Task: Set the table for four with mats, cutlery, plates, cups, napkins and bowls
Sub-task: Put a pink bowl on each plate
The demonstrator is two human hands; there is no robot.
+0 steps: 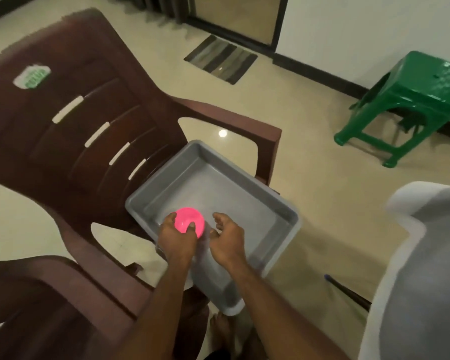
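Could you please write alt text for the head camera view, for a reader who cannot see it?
A person's left hand grips a pink bowl inside a grey tray on a brown plastic chair, while the right hand hovers beside it, fingers loosely curled and holding nothing. A green stool stands on the tiled floor beyond.

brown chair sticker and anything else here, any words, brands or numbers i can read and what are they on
Sticker on the brown chair backrest: white and green label, lettering too blurred to read.
Grey tray, pink bowl, green stool: no text visible.
Nothing else legible.
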